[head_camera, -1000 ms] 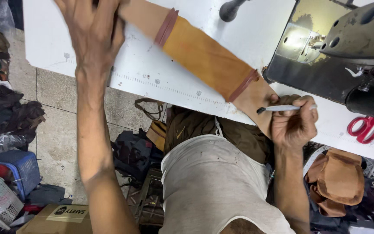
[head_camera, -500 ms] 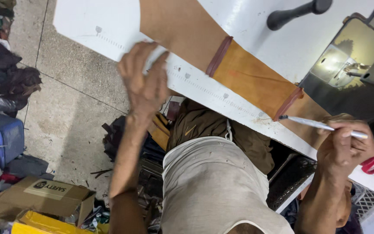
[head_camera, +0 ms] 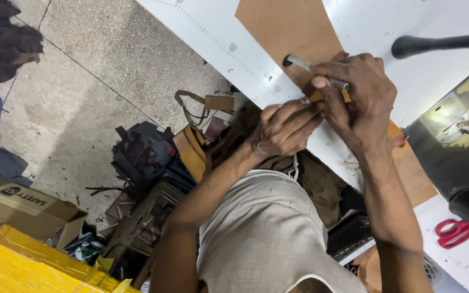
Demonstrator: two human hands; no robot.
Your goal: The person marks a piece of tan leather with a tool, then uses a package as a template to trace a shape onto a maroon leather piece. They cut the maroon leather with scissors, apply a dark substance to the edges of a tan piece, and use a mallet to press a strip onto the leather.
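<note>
Pen (head_camera: 315,71) tip behind right hand (head_camera: 356,97)

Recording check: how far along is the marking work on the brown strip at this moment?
Done: the brown leather strip lies flat on the white table. In hand: the right hand holds a silver pen to the strip near the table edge, while the left hand pins it beside the pen. No drawn mark is visible. The red scissors lie untouched.
</note>
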